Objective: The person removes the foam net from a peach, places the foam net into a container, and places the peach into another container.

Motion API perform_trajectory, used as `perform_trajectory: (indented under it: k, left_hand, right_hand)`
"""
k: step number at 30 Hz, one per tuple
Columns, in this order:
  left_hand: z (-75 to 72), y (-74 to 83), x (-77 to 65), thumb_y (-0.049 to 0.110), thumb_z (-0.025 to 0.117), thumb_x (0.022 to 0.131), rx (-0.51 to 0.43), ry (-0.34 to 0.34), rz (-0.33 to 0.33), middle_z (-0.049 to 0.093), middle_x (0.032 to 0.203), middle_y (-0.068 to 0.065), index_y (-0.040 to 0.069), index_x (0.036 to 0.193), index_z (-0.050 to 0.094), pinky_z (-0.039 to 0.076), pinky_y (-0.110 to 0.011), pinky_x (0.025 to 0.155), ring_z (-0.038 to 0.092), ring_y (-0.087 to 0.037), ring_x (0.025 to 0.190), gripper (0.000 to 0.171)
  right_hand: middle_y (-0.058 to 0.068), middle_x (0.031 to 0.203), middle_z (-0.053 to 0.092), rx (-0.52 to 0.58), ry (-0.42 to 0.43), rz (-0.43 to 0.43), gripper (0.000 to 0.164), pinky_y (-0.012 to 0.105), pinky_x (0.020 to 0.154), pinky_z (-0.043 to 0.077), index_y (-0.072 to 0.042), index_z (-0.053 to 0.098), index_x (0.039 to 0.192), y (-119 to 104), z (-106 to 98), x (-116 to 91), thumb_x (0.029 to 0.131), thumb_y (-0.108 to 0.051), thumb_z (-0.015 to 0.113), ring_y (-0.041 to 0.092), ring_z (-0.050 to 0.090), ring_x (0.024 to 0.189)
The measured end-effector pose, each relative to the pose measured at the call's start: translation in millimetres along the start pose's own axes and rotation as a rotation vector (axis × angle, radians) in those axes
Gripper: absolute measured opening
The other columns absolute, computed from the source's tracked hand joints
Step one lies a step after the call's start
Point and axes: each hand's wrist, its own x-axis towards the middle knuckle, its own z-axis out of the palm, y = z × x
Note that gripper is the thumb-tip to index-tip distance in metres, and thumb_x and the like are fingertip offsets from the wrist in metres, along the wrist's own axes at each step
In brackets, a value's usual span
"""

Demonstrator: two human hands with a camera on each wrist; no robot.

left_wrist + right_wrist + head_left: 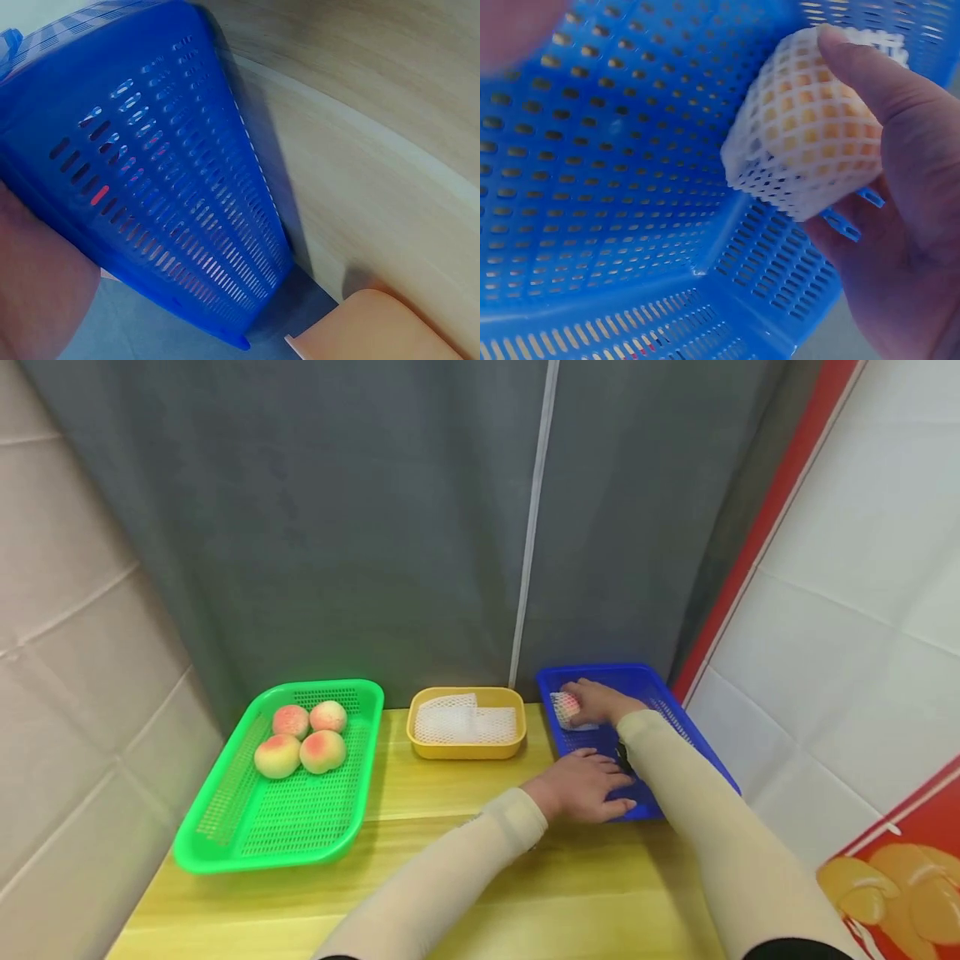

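My right hand (pixel 596 700) grips a peach in a white foam net sleeve (pixel 802 127) at the far left corner of the blue basket (pixel 600 672). In the right wrist view, the thumb lies over the net and the other fingers pass behind it, partly hidden. Loose net extends past the fruit. My left hand (pixel 587 787) is at the basket's near left side, fingers spread over the rim and holding nothing visible. The left wrist view shows the slotted outer wall (pixel 165 165) of this basket; whether the left fingers touch the rim I cannot tell.
Left on the wooden table (pixel 420 802) stands a green basket (pixel 352 843) with several bare peaches (pixel 322 752). A yellow tray (pixel 465 750) of flat white foam nets (pixel 450 720) sits mid-table at the back. A grey curtain (pixel 360 527) hangs behind; white panels flank both sides.
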Motion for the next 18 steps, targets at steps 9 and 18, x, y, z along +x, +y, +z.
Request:
perform_trajectory:
  k: [9,18]
  left_hand:
    - [3.9,0.9,1.3,0.069,0.019,0.101,0.002,-0.006,-0.002,0.049,0.149,0.019,0.039,0.148,0.05,0.023,-0.035,0.119,0.039,-0.007,0.141,0.063]
    - [4.7,1.3,0.6,0.069,0.02,0.101,-0.011,-0.006,-0.01,0.052,0.145,0.02,0.039,0.144,0.054,0.027,-0.034,0.116,0.041,-0.006,0.139,0.062]
  right_hand:
    - [0.025,0.164,0.016,0.038,-0.086,0.08,0.094,0.068,0.112,0.028,-0.019,0.032,0.158,-0.4,10.6,10.0,0.083,-0.04,0.084,0.05,0.026,0.146]
    - [0.03,0.162,0.018,0.049,-0.037,0.023,0.092,0.07,0.109,0.03,-0.015,0.036,0.155,2.8,17.8,10.7,0.081,-0.035,0.086,0.053,0.028,0.143]
